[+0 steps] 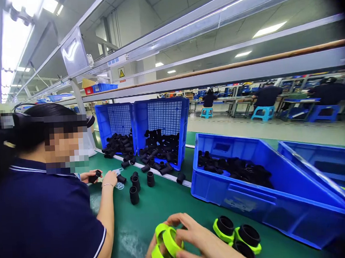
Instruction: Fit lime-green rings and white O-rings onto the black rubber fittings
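While the left hand [149, 256] cups several lime-green rings [169, 242] over the green table [161, 202], the right hand [197, 235] grasps them from the other side. Just to the right stand ringed black pipes [248, 236]; beyond sits a blue bin [234, 202] of loose pipes [247, 173], then two tipped crates [186, 120] holding more.

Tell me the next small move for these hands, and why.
Likely, the right hand should separate one green ring from the bunch: several sit together between it and the left hand, while the nearby black pieces on the table already wear similar rings.
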Demonstrator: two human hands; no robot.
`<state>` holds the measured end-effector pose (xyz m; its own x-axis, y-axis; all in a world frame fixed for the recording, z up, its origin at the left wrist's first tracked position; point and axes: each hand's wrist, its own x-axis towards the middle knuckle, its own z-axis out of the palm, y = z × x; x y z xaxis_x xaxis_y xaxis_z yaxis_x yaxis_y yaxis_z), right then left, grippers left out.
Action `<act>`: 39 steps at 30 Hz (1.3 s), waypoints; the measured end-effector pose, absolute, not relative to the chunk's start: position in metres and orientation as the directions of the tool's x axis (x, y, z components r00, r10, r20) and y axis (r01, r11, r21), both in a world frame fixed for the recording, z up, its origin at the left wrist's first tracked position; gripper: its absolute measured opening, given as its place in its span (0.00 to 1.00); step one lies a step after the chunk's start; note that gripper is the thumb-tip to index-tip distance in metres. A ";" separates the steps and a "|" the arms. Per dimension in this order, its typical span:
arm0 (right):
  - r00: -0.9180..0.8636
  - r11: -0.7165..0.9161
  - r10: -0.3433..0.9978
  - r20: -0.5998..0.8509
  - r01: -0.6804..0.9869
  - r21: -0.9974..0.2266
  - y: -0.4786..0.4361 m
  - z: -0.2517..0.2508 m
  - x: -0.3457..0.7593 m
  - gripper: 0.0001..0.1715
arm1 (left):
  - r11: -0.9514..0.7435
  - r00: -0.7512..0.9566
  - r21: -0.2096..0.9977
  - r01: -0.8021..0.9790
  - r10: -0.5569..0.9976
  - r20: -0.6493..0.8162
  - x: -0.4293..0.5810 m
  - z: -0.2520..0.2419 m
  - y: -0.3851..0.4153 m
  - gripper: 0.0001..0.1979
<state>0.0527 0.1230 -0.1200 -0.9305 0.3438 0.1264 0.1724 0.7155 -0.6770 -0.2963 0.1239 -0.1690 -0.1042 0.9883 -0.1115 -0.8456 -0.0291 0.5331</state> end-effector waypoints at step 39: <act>-0.963 0.615 0.262 0.060 0.119 -0.779 0.142 -0.100 0.021 0.02 | -0.170 -0.227 0.771 -0.614 0.973 0.034 -0.337 -0.114 0.160 0.19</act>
<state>0.0205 0.1424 -0.1001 -0.9631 0.2624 0.0602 0.1189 0.6151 -0.7795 -0.3366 0.1595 -0.1142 -0.2270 0.9733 0.0336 -0.6140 -0.1698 0.7709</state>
